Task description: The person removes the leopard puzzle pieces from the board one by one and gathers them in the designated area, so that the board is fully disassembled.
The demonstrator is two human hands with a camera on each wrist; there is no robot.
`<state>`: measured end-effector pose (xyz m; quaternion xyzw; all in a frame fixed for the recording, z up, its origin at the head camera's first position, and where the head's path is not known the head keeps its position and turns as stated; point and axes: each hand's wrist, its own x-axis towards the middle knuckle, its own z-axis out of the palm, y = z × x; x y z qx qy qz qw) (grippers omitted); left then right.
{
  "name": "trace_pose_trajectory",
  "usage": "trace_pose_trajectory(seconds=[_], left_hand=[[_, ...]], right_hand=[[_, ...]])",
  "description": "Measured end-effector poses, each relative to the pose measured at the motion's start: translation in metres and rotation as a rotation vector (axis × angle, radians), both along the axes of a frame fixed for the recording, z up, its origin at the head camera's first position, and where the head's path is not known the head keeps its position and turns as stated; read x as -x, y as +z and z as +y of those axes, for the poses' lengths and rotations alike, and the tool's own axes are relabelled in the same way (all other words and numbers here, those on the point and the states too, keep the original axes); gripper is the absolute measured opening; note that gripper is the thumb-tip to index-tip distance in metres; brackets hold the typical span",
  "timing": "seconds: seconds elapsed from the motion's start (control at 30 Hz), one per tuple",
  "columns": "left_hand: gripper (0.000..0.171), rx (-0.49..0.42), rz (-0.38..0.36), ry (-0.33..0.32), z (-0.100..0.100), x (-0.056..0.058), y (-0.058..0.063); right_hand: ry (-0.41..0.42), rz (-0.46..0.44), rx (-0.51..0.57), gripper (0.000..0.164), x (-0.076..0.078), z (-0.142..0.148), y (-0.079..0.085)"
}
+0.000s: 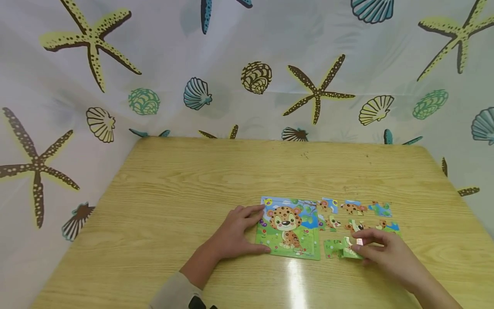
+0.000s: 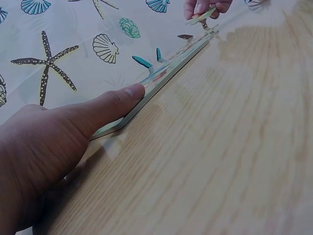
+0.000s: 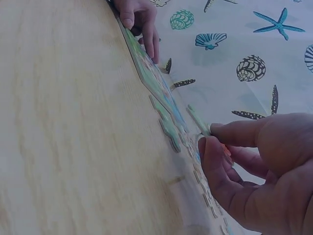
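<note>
A puzzle board [image 1: 287,227] with a leopard cub picture lies flat on the wooden table. My left hand [image 1: 238,234] rests at its left side, thumb and fingers spread, touching the edge; in the left wrist view the straight thumb [image 2: 117,100] lies on the board's near rim. My right hand [image 1: 386,251] pinches a puzzle piece [image 1: 350,249] between thumb and fingertips, raised and tilted over the loose pieces. In the right wrist view, that piece [image 3: 197,120] is seen nearly edge-on, partly hidden by the fingers.
Several loose puzzle pieces [image 1: 354,207] lie in rough rows right of the board. One green piece [image 1: 331,248] sits close to the board's lower right corner. The wooden table [image 1: 193,180] runs back to a white curtain [image 1: 231,47] printed with shells and starfish.
</note>
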<state>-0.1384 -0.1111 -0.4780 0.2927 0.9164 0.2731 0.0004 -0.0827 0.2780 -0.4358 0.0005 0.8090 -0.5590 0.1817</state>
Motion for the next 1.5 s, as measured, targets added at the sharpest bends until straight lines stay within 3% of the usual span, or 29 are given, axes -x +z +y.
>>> trace_pose_trajectory(seconds=[0.27, 0.57, 0.8, 0.93, 1.2, 1.5], left_hand=[[0.099, 0.005, 0.002, 0.001, 0.0, -0.001, 0.0], [0.1, -0.009, 0.0, -0.001, 0.0, -0.001, 0.002], [0.1, -0.001, 0.004, 0.0, -0.001, -0.001, 0.004], [0.1, 0.002, -0.004, 0.001, -0.001, -0.001, 0.004], [0.1, 0.004, -0.01, -0.002, 0.001, -0.001, 0.005], [0.1, 0.005, -0.009, 0.0, 0.0, -0.001, 0.003]], right_hand=[[-0.029, -0.006, -0.186, 0.049, 0.003, 0.018, -0.004], [-0.025, 0.191, -0.526, 0.043, 0.002, 0.014, -0.006], [-0.063, 0.256, -0.635, 0.044, 0.0, 0.006, -0.002], [-0.052, 0.259, -0.647, 0.04, -0.001, 0.007, -0.003], [-0.05, 0.2, -0.541, 0.046, 0.0, 0.017, -0.013], [-0.048, 0.146, -0.415, 0.047, 0.003, 0.011, -0.004]])
